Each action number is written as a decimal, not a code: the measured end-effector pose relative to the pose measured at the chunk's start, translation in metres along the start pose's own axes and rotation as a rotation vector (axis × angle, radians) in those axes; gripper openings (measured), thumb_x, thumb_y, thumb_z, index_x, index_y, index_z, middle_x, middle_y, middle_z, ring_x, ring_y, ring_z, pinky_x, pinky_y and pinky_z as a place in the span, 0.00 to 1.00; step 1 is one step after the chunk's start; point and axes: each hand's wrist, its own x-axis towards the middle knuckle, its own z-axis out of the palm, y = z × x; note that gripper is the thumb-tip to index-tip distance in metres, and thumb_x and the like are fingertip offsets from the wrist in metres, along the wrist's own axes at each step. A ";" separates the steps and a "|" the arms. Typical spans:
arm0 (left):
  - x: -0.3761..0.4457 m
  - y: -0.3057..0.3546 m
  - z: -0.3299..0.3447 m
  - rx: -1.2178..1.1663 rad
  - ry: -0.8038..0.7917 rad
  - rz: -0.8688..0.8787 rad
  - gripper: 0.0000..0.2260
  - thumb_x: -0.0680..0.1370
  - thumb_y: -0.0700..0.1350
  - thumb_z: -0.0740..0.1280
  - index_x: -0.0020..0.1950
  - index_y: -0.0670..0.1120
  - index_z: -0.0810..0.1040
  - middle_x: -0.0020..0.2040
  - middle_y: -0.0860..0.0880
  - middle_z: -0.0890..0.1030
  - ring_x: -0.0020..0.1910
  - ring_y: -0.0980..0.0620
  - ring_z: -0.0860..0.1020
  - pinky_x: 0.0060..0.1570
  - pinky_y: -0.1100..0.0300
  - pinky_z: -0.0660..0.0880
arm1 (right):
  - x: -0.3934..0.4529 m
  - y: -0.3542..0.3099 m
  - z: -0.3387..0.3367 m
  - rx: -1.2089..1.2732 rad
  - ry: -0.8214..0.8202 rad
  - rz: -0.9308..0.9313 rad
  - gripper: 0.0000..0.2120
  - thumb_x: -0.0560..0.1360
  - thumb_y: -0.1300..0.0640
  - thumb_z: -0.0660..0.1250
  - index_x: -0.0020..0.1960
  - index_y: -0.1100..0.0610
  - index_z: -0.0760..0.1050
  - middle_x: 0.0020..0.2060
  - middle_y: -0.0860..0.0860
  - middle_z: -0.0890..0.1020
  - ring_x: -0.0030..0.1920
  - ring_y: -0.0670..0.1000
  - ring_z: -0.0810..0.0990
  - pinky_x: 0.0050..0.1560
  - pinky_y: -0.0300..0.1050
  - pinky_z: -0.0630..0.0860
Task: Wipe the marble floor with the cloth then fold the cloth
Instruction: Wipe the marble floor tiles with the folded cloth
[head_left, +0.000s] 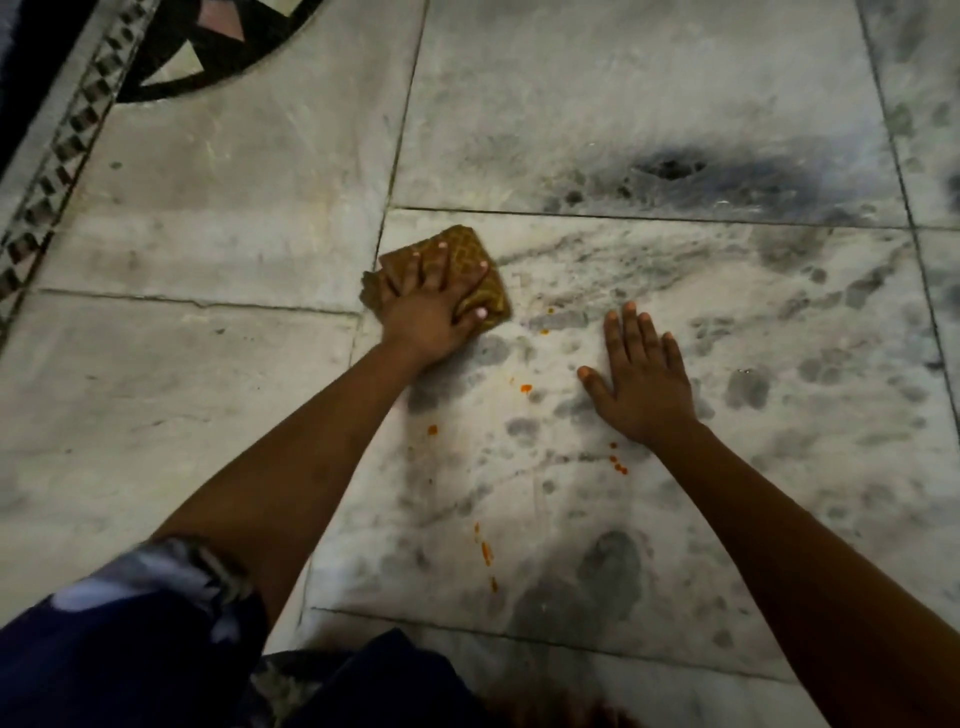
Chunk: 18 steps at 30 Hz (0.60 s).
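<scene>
A person's left hand (427, 306) presses flat, fingers straight, on a folded brown patterned cloth (470, 270) lying on the marble floor (675, 286), at the far left corner of a grey-veined slab. The right hand (641, 379) rests open, palm down, to its right. Orange spots (525, 388) dot the slab between and nearer.

A marble floor (649, 104) of large grey-veined white slabs, divided by thin dark joints, is seen across the whole frame, with a band of dark triangular inlay (62, 156) and a curved black inlaid pattern (208, 47) set into it at the upper left. A folded brown patterned cloth (470, 265) is pressed flat onto the slab at the centre by the left hand (428, 312), while the right hand (641, 379) is laid flat on the same slab just to the right of centre. Small orange spots (525, 387) are scattered on that slab between and below the hands, and a dark smudge (675, 169) is visible on the slab above.
</scene>
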 end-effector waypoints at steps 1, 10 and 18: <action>-0.003 0.010 0.000 0.017 -0.004 0.028 0.26 0.77 0.64 0.53 0.74 0.64 0.49 0.78 0.48 0.43 0.75 0.38 0.45 0.68 0.34 0.46 | 0.000 0.000 0.000 -0.001 -0.007 0.001 0.39 0.72 0.36 0.39 0.76 0.56 0.38 0.76 0.55 0.41 0.76 0.54 0.41 0.73 0.52 0.40; -0.053 -0.029 0.018 -0.027 0.112 -0.102 0.29 0.73 0.69 0.46 0.73 0.64 0.55 0.78 0.47 0.51 0.74 0.41 0.54 0.66 0.40 0.53 | 0.001 0.003 0.001 -0.001 -0.024 0.002 0.40 0.71 0.35 0.39 0.76 0.55 0.38 0.76 0.54 0.40 0.76 0.53 0.41 0.73 0.51 0.41; 0.020 0.031 -0.002 -0.078 -0.021 -0.059 0.30 0.76 0.66 0.54 0.75 0.62 0.48 0.78 0.44 0.43 0.75 0.37 0.43 0.69 0.35 0.41 | 0.001 0.002 -0.001 0.007 -0.008 0.001 0.43 0.68 0.32 0.34 0.76 0.55 0.40 0.76 0.55 0.42 0.76 0.54 0.42 0.73 0.52 0.42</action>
